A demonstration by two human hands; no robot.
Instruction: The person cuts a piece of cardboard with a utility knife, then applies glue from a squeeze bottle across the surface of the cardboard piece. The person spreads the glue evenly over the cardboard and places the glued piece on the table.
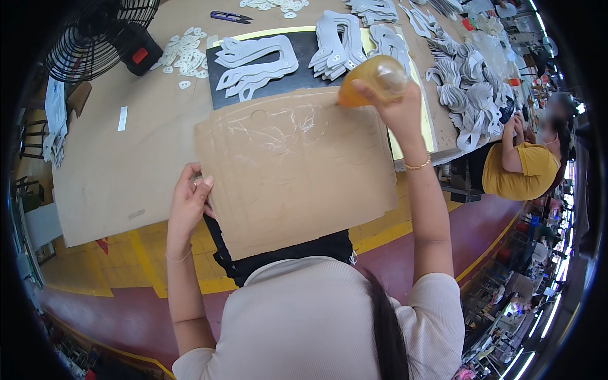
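Note:
My left hand [192, 195] grips the left edge of a brown cardboard sheet [304, 183], thumb on top and fingers beneath. The sheet reaches from the table's near edge back over my lap, and glossy, thread-like streaks mark its far part. In my right hand [396, 104] is a clear plastic bottle [373, 81] with amber liquid, tilted over the sheet's far right corner. Its tip cannot be made out well. Beyond the sheet, white cut-out pieces [258, 60] lie on a black board [253, 85], with a stack of similar white pieces [337, 44] beside them.
A black fan [101, 38] stands at the far left near small white pieces [185, 54]. Thread snips [231, 17] lie at the back. Bundles of grey-white pieces [468, 88] cover the table's right side. A person in a yellow shirt [522, 168] sits at the right.

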